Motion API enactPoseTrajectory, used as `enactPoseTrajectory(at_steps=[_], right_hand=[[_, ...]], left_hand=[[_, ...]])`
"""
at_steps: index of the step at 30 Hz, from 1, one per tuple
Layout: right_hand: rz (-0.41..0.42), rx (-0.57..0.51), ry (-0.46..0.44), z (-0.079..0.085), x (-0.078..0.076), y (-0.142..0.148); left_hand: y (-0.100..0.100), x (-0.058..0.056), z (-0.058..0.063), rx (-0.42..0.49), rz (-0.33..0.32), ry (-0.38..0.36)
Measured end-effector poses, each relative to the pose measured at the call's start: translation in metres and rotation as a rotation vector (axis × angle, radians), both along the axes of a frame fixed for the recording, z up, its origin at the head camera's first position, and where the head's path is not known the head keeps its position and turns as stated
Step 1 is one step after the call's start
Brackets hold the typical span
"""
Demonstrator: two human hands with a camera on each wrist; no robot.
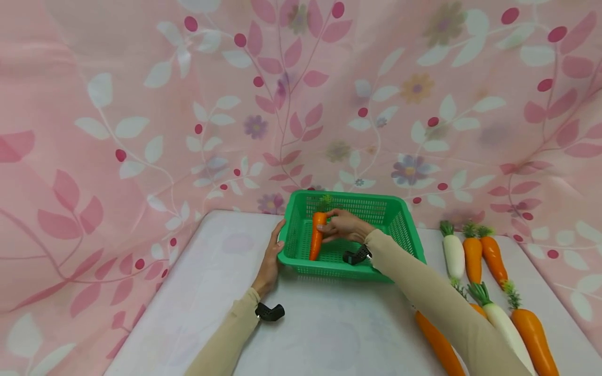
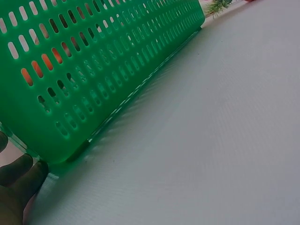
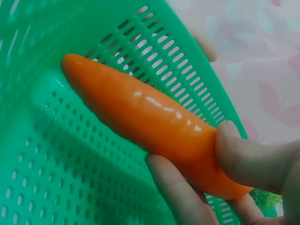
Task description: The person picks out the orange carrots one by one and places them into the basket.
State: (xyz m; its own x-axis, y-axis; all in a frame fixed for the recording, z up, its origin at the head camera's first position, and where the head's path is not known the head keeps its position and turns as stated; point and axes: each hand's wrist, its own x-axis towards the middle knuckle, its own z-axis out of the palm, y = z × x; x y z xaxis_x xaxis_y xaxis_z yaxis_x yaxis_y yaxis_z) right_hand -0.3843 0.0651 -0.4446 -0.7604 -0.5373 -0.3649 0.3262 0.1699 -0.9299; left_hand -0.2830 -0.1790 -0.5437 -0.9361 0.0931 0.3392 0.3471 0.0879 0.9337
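Right now the right hand point(image 1: 342, 225) is inside the green basket point(image 1: 397, 230), its thumb and fingers point(image 3: 248, 157) curled round the thick end of an orange carrot point(image 1: 316, 237). The carrot is held at a slant, green top toward the far wall of the basket and pointed tip down near the basket's floor; from the right wrist view the tip point(image 3: 70, 63) lies close to the slotted side wall, though whether it touches cannot be told.

The left hand point(image 1: 271, 258) rests against the basket's left wall with fingers fairly straight, holding nothing; the left wrist view shows fingertips point(image 2: 21, 176) at the basket's lower corner point(image 2: 51, 154), down on the table point(image 2: 211, 140).

The basket stands toward the far edge of the table point(image 1: 329, 324), about midway between its left and right edges. Along the right edge lie more vegetables: a white radish point(image 1: 453, 252) and two carrots point(image 1: 484, 256) side by side toward the far right corner, and nearer the front another white radish point(image 1: 505, 326) with carrots point(image 1: 533, 334) beside it, one partly hidden by the right sleeve point(image 1: 437, 303). A pink leaf-patterned cloth point(image 1: 188, 104) hangs behind and around the table.
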Motion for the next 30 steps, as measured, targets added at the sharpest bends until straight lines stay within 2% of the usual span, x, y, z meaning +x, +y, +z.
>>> enactPoseTrajectory(at_steps=[11,23,30], right_hand=[[0.073,0.078,-0.010,-0.007,-0.006,-0.009],[0.137,0.151,0.037,-0.011,-0.014,-0.017],[0.154,0.203,0.069,-0.016,-0.020,-0.020]], left_hand=[[0.001,0.001,-0.001,0.035,-0.031,-0.026],[0.001,0.003,0.001,0.034,-0.028,-0.065],[0.000,0.003,0.002,0.013,-0.019,-0.056]])
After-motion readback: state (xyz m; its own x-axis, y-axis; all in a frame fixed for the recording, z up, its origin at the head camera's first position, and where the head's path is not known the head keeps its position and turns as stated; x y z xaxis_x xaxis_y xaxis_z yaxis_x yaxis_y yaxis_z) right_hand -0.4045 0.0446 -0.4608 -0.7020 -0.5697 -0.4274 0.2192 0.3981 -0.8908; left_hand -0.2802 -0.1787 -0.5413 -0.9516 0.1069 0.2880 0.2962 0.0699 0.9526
